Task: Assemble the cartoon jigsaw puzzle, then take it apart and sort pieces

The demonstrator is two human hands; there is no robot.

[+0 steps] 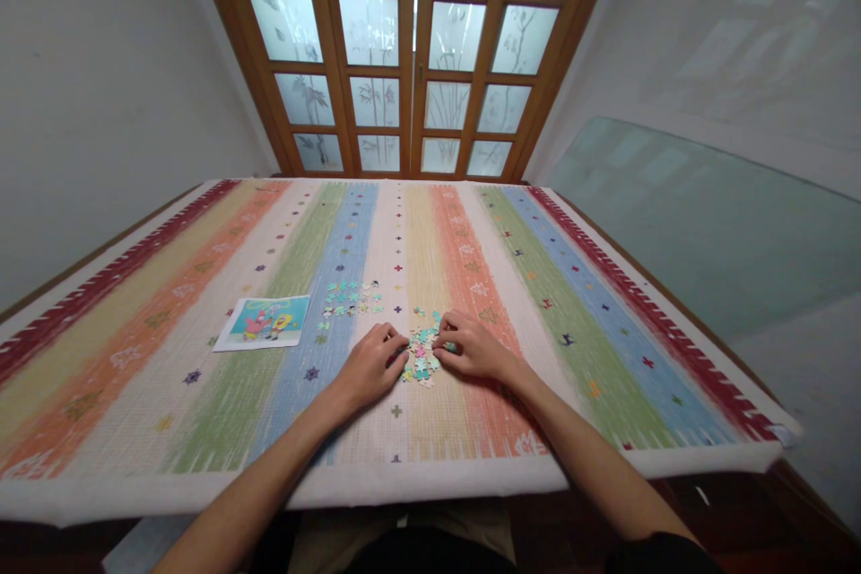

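A loose pile of small jigsaw puzzle pieces (421, 366), mostly teal with some pink and yellow, lies on the striped tablecloth between my two hands. My left hand (374, 364) rests at the left side of the pile, its fingers curled inward. What its fingertips hold, if anything, is hidden. From the right, my right hand (471, 346) reaches over the pile with thumb and fingers bent together around a teal puzzle piece (450, 347). Farther off to the left, several spaced puzzle pieces (343, 297) lie in rough rows.
A printed reference picture (264, 324) with a pink and a yellow cartoon figure lies left of the rows. The striped tablecloth (538, 377) covers the wide table. Beyond its far edge stand wooden doors (413, 63) with frosted panes; a glass panel (713, 233) leans at the right wall.
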